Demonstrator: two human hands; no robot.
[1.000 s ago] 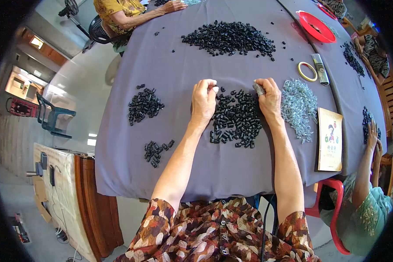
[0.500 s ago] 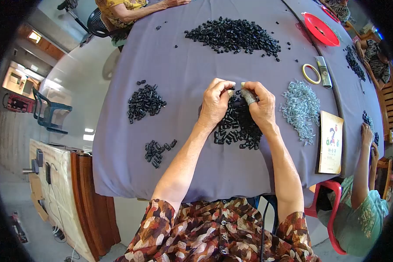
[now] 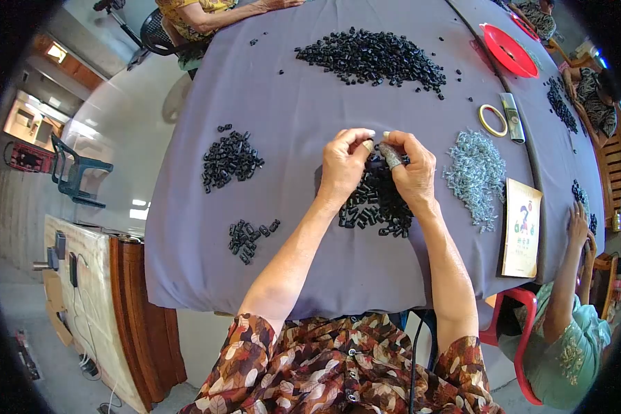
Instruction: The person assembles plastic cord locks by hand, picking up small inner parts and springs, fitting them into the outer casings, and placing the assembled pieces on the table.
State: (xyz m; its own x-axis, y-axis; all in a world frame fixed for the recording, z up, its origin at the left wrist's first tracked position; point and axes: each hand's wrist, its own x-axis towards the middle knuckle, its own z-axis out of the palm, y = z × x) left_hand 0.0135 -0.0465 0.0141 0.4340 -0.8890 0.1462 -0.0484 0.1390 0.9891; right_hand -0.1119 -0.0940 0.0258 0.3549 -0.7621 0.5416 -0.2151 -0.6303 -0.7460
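My left hand (image 3: pixel 343 162) and my right hand (image 3: pixel 412 164) meet closely over a pile of black plastic pieces (image 3: pixel 376 200), thumbs and forefingers pinched. Something small and dark shows at the left fingertips; it looks like one of the black pieces. What the right fingers grip is too small to make out. Grey wrapping covers a finger of my right hand. To the right lies a heap of small clear plastic parts (image 3: pixel 476 176). On the left are a pile of black pieces (image 3: pixel 231 160) and a smaller group of them (image 3: pixel 247 240).
A large black heap (image 3: pixel 372 58) lies on the grey tablecloth (image 3: pixel 276 90). A tape roll (image 3: pixel 492 120), a booklet (image 3: pixel 521 228) and a red tray (image 3: pixel 508 51) are to the right. Other people sit around the table; one person's hand (image 3: pixel 578 224) is at far right.
Both hands stay over the same pile, with only small shifts of the fingers. The right forefinger and thumb have turned slightly. The camera view has tilted a little.
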